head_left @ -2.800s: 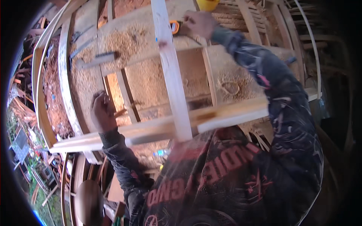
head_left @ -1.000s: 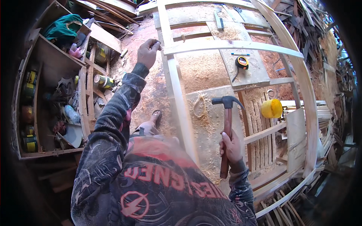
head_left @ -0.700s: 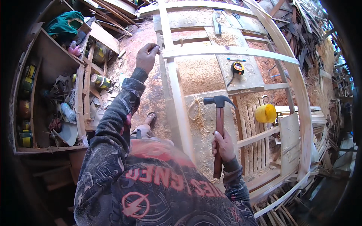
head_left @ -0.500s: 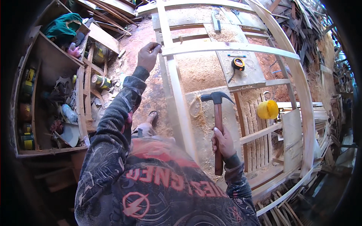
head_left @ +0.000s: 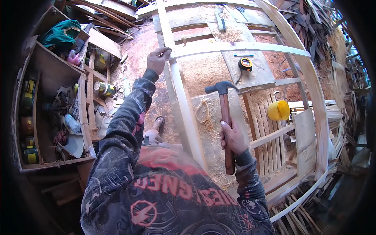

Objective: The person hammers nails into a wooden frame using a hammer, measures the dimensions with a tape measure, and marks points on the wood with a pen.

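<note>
My right hand [head_left: 233, 136] grips the wooden handle of a claw hammer [head_left: 224, 117], its steel head raised over the sawdust-covered bench [head_left: 203, 74]. My left hand [head_left: 157, 59] reaches far forward and pinches something small, possibly a nail, against the joint where a long pale wooden slat [head_left: 183, 105] meets a curved cross slat [head_left: 243, 47]. Both slats belong to a light wooden frame [head_left: 313, 98] lying on the bench. My sandalled foot [head_left: 158, 125] shows below the slat.
A tape measure [head_left: 245, 64] and a yellow cup [head_left: 278, 110] lie on the bench to the right. A slatted wooden panel [head_left: 270, 137] sits near the cup. An open shelf unit [head_left: 55, 109] with tins, bottles and a green cloth stands on the left. Offcut strips pile at the right edge.
The view has swung from another side of the frame to this one. In the last second the hammer has moved left and higher, while my left hand stays at the slat joint.
</note>
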Demonstrator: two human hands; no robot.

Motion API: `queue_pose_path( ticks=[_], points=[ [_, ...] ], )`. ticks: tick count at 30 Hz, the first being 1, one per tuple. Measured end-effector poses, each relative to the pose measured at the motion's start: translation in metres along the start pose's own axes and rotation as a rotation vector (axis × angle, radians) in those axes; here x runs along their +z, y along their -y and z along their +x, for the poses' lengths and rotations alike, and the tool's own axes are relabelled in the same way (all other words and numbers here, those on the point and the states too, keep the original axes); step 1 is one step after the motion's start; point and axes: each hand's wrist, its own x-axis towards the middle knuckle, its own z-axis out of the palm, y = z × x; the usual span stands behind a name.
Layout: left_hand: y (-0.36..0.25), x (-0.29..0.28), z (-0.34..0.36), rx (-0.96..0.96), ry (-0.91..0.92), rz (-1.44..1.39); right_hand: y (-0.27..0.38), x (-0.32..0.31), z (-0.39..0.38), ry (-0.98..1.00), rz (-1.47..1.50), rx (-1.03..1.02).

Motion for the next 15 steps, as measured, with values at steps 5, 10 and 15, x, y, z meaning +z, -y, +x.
queue_pose_path(
  ticks=[5,10,15],
  points=[
    [-0.002,0.007,-0.006,-0.089,-0.056,-0.090,0.064,0.015,0.009,0.021,-0.277,-0.316],
    [0.002,0.010,-0.007,-0.002,-0.114,-0.101,0.094,0.033,0.024,0.009,-0.395,-0.398],
    [-0.007,0.024,-0.004,-0.049,-0.142,-0.089,0.111,0.051,0.059,-0.127,-0.748,-0.722]
  ],
)
